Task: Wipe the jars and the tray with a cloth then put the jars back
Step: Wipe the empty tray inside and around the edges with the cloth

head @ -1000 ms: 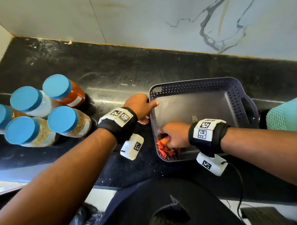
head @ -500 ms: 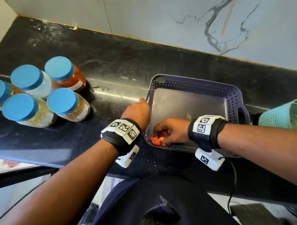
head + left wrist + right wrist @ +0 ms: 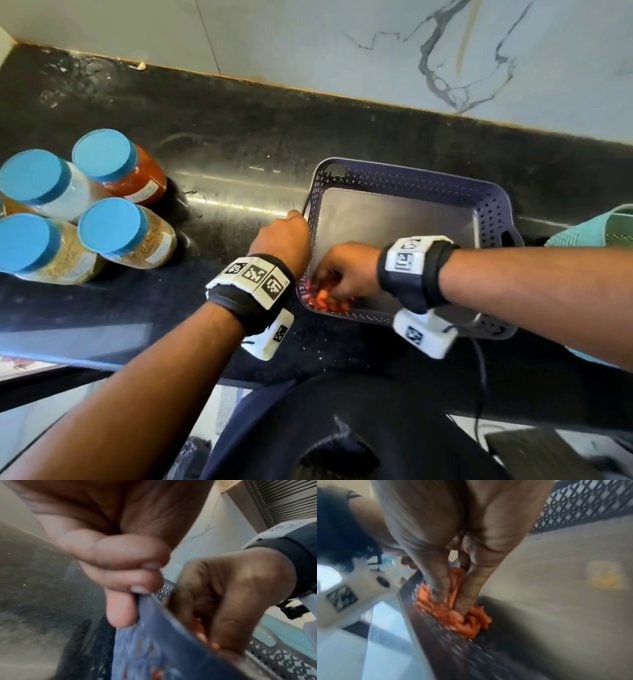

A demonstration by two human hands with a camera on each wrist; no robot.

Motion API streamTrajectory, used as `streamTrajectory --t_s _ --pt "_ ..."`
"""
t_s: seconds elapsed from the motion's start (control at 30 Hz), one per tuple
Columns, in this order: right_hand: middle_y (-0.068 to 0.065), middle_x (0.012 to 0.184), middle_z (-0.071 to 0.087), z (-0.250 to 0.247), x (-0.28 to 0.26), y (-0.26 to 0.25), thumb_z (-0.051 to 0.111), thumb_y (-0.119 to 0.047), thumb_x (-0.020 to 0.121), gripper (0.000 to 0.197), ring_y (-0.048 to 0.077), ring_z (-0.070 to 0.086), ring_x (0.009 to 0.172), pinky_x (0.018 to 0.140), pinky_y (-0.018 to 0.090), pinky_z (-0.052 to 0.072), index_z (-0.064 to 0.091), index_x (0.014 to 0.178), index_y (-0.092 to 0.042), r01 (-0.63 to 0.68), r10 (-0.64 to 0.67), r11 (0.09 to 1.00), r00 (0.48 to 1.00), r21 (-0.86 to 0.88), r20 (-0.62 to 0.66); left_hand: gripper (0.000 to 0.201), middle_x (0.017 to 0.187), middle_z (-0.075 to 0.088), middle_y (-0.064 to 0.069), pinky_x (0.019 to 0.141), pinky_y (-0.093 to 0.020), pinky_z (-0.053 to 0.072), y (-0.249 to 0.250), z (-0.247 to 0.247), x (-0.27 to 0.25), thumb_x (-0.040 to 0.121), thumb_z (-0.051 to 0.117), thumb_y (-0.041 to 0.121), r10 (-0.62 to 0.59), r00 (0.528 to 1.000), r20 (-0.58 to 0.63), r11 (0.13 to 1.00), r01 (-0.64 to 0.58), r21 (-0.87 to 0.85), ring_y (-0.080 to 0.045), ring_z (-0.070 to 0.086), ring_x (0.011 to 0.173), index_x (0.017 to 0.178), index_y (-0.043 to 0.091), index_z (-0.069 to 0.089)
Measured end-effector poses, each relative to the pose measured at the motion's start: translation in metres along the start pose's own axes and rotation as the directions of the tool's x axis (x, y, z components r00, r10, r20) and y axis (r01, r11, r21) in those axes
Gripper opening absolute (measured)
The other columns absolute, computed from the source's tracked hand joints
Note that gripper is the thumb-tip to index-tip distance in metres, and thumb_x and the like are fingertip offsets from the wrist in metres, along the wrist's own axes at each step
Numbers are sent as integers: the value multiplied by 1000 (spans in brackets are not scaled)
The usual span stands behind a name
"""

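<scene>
Orange cloth, bunched into a wad, is pinched under the fingers of the right hand, thumb and fingers curled down into it and pressing it against the tray floor at the near-left corner. Directly beyond the fingertips stands the perforated side wall of the tray, with the cloth touching its base. The tray is purple-blue plastic with lattice walls and a plain grey floor; a small yellowish mark lies on that floor well away from the cloth, detail blurred. Just across the wall from the right fingers, the left hand grips the tray's left rim: the left wrist view shows its fingers curled over the edge, one fingertip down the outside of the wall. The two hands sit close together, separated by the wall. Outward to the left of the left hand, well apart from the tray, the jars stand upright in a tight group on the black surface, all with blue lids; contents visible are red, white and tan. To the right of the tray, a teal woven item rests on the surface, only partly in view.
</scene>
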State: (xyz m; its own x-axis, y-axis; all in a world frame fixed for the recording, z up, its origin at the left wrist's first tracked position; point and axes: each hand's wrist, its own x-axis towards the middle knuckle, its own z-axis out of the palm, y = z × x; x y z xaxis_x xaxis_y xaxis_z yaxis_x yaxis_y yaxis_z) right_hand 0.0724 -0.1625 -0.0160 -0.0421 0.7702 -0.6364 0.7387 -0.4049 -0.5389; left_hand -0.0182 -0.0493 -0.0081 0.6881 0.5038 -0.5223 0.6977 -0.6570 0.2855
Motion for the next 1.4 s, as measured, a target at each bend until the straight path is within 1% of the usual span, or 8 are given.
streamTrajectory --t_s 0.2,0.5,0.57,0.73,0.9,1.07,1.2,1.4 --pt "-16 77 67 -4 -11 15 72 -10 81 25 -1 56 67 67 15 43 78 99 -25 31 -18 991 995 -131 96 31 122 63 -29 90 -51 51 1 -5 1 95 52 0 -8 1000 11 998 7 58 -49 62 113 125 -4 46" --pt "-3 80 71 -5 -70 74 57 -1 75 25 20 66 81 78 35 59 70 80 -22 -107 253 907 911 -407 325 27 117 66 -28 88 -52 52 -6 -6 16 98 44 6 -1 999 -36 998 3 56 -48 64 107 124 -2 48" --pt "0 77 73 -9 -67 69 52 2 78 30 24 71 78 78 38 61 64 74 -25 -140 256 929 912 -344 320 27 120 65 -29 89 -52 51 -7 -10 19 100 43 6 -3 998 -63 997 8 75 -48 63 109 124 -3 49" --pt "-9 83 68 -20 -21 17 71 -5 83 29 9 60 71 78 23 51 74 107 -20 -48 48 999 996 -1 79 26 119 65 -29 87 -50 50 -4 -15 21 102 42 8 28 996 -90 990 -15 142 -48 63 109 123 -4 50" --pt "-14 84 67 -13 -7 -4 72 -1 79 29 -4 56 72 74 21 49 73 98 -24 31 -20 988 997 152 -77 27 120 65 -30 86 -47 49 -4 -17 26 101 43 8 36 996 -80 986 -22 166 -47 63 110 123 -5 51" --pt "-7 92 74 -8 -64 41 59 -4 76 32 5 64 77 75 21 49 75 92 -26 -71 69 997 992 16 102 25 117 66 -28 81 -45 47 -16 -16 36 103 44 12 32 996 -80 987 -19 162 -46 64 106 122 -2 52" --pt "-11 93 70 -1 -108 82 54 -7 77 33 12 64 88 86 37 54 70 94 -30 -182 213 970 954 -161 209 27 116 66 -30 87 -51 51 -25 -18 47 101 47 15 14 994 -109 982 7 191 -49 64 105 122 -1 53" --pt "0 95 72 2 -76 52 51 2 80 33 23 66 89 82 38 56 70 93 -21 -141 166 981 968 -136 189 26 113 67 -29 86 -50 51 -23 -21 56 101 48 16 42 993 -113 970 -13 243 -47 64 103 120 -1 55"
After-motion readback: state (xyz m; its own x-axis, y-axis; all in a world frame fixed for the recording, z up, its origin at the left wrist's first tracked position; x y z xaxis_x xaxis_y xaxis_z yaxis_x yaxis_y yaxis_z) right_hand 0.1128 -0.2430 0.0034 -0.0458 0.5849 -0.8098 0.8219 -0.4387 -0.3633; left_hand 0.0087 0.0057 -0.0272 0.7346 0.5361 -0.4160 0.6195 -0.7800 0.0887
